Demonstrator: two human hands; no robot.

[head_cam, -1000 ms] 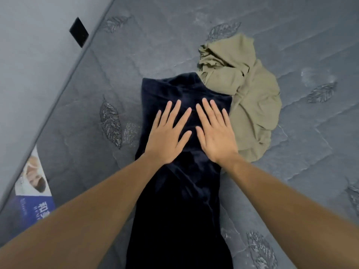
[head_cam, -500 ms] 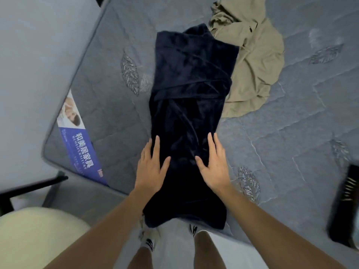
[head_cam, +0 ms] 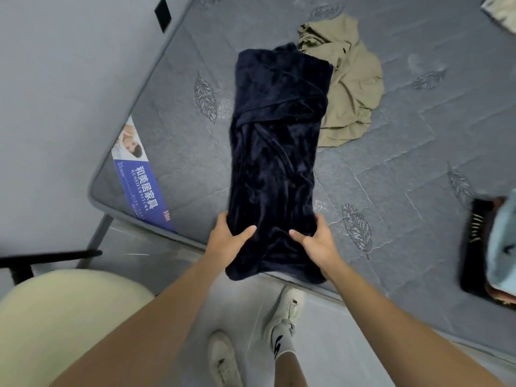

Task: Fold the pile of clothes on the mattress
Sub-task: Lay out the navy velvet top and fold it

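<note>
A dark navy plush garment (head_cam: 276,152) lies as a long narrow strip on the grey quilted mattress (head_cam: 391,174), its near end hanging over the mattress edge. My left hand (head_cam: 226,241) grips the garment's left edge near that end, thumb on top and fingers tucked under. My right hand (head_cam: 315,241) grips the right edge the same way. A crumpled khaki garment (head_cam: 351,85) lies beside the navy one's far end, partly under it.
A stack of dark and light blue clothes (head_cam: 491,247) sits at the mattress's right edge. A cream chair seat (head_cam: 55,317) stands at the lower left. My shoes (head_cam: 284,311) are on the grey floor below the mattress edge. The wall runs along the left.
My hands slid down the navy garment from its upper part to its near end and went from flat pressing to gripping both side edges. The view pulled back.
</note>
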